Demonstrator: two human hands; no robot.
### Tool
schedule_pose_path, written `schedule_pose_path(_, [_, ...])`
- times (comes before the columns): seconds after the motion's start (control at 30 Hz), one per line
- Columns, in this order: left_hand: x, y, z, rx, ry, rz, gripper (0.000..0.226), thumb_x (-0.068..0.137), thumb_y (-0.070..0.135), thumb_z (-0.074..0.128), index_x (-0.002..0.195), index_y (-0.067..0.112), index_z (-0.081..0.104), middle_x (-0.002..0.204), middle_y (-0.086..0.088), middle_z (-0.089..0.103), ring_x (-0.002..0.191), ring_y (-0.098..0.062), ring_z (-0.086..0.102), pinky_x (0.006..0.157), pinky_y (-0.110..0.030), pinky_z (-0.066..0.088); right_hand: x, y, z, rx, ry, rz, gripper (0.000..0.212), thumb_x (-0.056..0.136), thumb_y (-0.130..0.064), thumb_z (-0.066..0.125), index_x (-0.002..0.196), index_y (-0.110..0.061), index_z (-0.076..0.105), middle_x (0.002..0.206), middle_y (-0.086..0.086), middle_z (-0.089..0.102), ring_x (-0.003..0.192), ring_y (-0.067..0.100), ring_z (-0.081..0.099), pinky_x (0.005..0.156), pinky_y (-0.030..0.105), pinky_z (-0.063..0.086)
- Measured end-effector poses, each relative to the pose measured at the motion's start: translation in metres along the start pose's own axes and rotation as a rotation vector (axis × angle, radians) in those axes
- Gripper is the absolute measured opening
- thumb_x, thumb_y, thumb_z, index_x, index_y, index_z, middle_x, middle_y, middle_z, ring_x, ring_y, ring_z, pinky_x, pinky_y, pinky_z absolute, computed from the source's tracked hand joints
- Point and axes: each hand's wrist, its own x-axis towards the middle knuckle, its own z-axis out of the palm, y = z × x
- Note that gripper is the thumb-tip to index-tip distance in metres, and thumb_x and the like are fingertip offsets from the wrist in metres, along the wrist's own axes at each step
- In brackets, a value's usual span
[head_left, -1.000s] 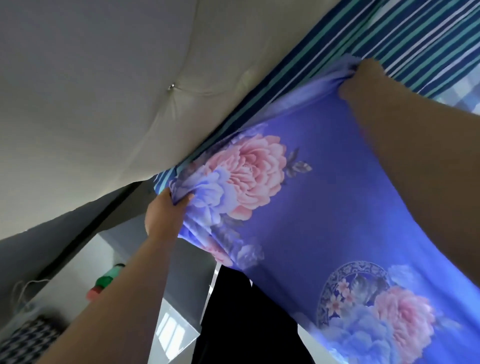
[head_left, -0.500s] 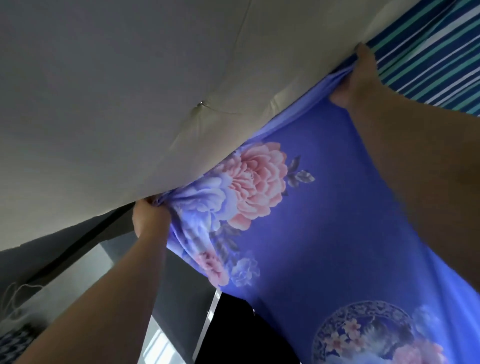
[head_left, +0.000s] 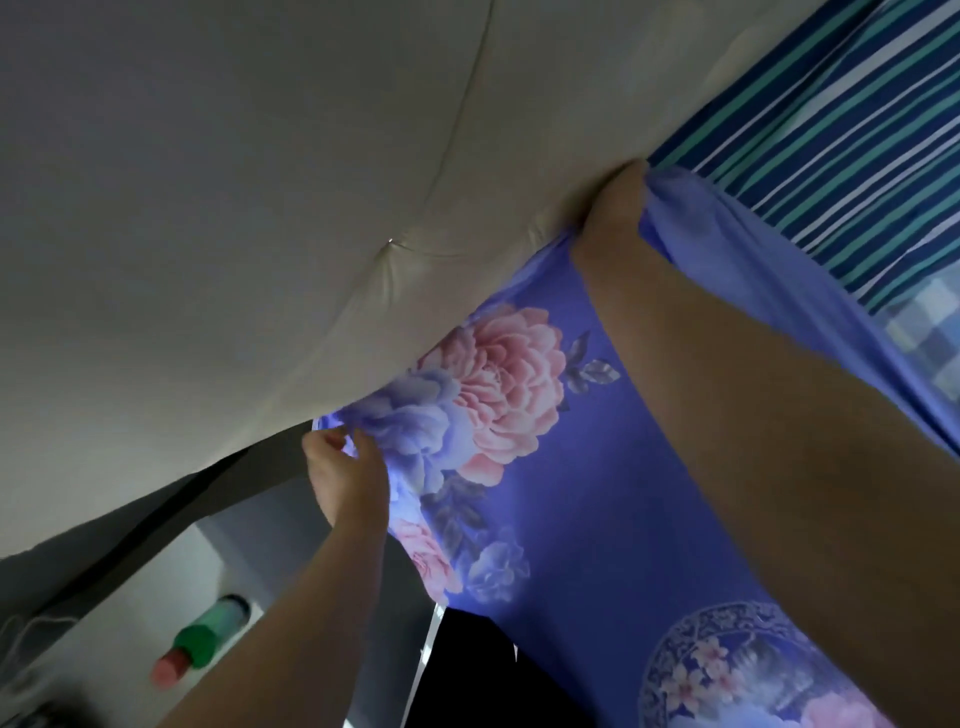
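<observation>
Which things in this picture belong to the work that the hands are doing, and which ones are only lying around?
In use:
floral sheet, pinched by the left hand and held by the right hand
beige padded surface, which the sheet's edge meets

Lying about:
striped cloth
checked cloth
green bottle
black thing, too dark to identify
</observation>
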Motion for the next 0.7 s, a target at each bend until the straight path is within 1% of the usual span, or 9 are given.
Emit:
schedule_pose_path(0.1, [-0.011, -0.006, 0.010, 0.300, -0.194, 0.629, 0.034, 0.084, 0.023, 0.053, 0.116, 0.013, 0.057, 0.123, -0.006, 0.058, 0.115, -0.027, 0.052, 0.091, -0.039, 0.045, 0.021, -0.022, -0.023, 0.226, -0.068, 0.069, 0.060, 0.091, -0.067, 0.032, 0.109, -0.017, 0.060, 0.126, 0.009, 0.061, 0.115, 0.027, 0.059, 0.096, 0.039, 0.048])
schedule_pose_path(0.17, [-0.004, -0.005, 0.022, 0.504, -0.287, 0.950, 0.052, 0.083, 0.036, 0.048, 0.130, 0.016, 0.053, 0.138, -0.005, 0.051, 0.127, -0.028, 0.047, 0.100, -0.041, 0.041, 0.022, -0.027, -0.036, 0.103, -0.132, 0.076, 0.079, 0.087, -0.074, 0.020, 0.116, -0.011, 0.059, 0.097, 0.010, 0.065, 0.082, 0.025, 0.063, 0.081, 0.037, 0.053])
schedule_pose_path(0.2, [0.003, -0.003, 0.029, 0.562, -0.269, 0.956, 0.056, 0.083, 0.042, 0.046, 0.134, 0.018, 0.051, 0.141, -0.006, 0.049, 0.129, -0.031, 0.045, 0.102, -0.042, 0.040, 0.020, -0.024, -0.040, 0.044, -0.175, 0.069, 0.081, 0.089, -0.072, 0.019, 0.120, -0.009, 0.059, 0.087, 0.008, 0.060, 0.072, 0.023, 0.057, 0.076, 0.033, 0.049])
schedule_pose_path(0.27, [0.011, 0.007, 0.033, 0.603, -0.212, 0.706, 0.062, 0.086, 0.049, 0.048, 0.140, 0.018, 0.044, 0.142, -0.011, 0.045, 0.130, -0.035, 0.042, 0.104, -0.046, 0.036, 0.000, -0.016, -0.042, 0.004, -0.195, 0.055, 0.065, 0.096, -0.061, 0.025, 0.112, -0.011, 0.062, 0.079, 0.003, 0.056, 0.067, 0.020, 0.050, 0.071, 0.030, 0.044])
schedule_pose_path(0.33, [0.012, 0.021, 0.033, 0.569, -0.245, 0.369, 0.068, 0.090, 0.050, 0.052, 0.145, 0.015, 0.032, 0.148, -0.014, 0.034, 0.137, -0.034, 0.030, 0.108, -0.046, 0.028, -0.030, 0.001, -0.058, -0.063, -0.150, 0.049, 0.046, 0.099, -0.055, 0.026, 0.102, -0.020, 0.056, 0.094, 0.001, 0.061, 0.078, 0.019, 0.058, 0.068, 0.031, 0.044])
schedule_pose_path(0.4, [-0.001, 0.035, 0.035, 0.632, -0.241, 0.305, 0.068, 0.091, 0.041, 0.054, 0.147, 0.012, 0.027, 0.149, -0.015, 0.029, 0.139, -0.032, 0.024, 0.109, -0.046, 0.024, -0.061, 0.023, -0.089, -0.002, -0.078, 0.127, 0.051, 0.099, -0.055, 0.025, 0.123, -0.017, 0.047, 0.120, 0.008, 0.058, 0.104, 0.028, 0.061, 0.080, 0.037, 0.050])
schedule_pose_path(0.47, [-0.029, 0.047, 0.041, 0.679, -0.255, 0.449, 0.068, 0.089, 0.026, 0.057, 0.147, 0.009, 0.025, 0.152, -0.017, 0.026, 0.141, -0.033, 0.022, 0.112, -0.046, 0.021, -0.089, 0.040, -0.134, 0.066, 0.011, 0.201, 0.054, 0.099, -0.054, 0.027, 0.130, -0.012, 0.044, 0.119, 0.009, 0.058, 0.099, 0.027, 0.062, 0.087, 0.038, 0.049])
schedule_pose_path(0.57, [-0.083, 0.060, 0.064, 0.706, -0.395, 0.760, 0.070, 0.078, 0.013, 0.066, 0.141, 0.003, 0.038, 0.145, -0.025, 0.036, 0.132, -0.042, 0.038, 0.107, -0.052, 0.032, -0.116, 0.050, -0.217, 0.195, 0.195, 0.219, 0.046, 0.100, -0.051, 0.028, 0.120, -0.014, 0.047, 0.111, 0.006, 0.058, 0.083, 0.017, 0.060, 0.073, 0.030, 0.047])
schedule_pose_path(0.7, [-0.154, 0.082, 0.107, 0.724, -0.534, 1.063, 0.059, 0.074, 0.014, 0.065, 0.130, 0.004, 0.051, 0.134, -0.026, 0.049, 0.123, -0.044, 0.047, 0.098, -0.055, 0.040, -0.143, 0.024, -0.332, 0.414, 0.497, 0.102, 0.035, 0.102, -0.043, 0.028, 0.118, -0.016, 0.044, 0.099, 0.006, 0.057, 0.091, 0.022, 0.057, 0.083, 0.031, 0.043])
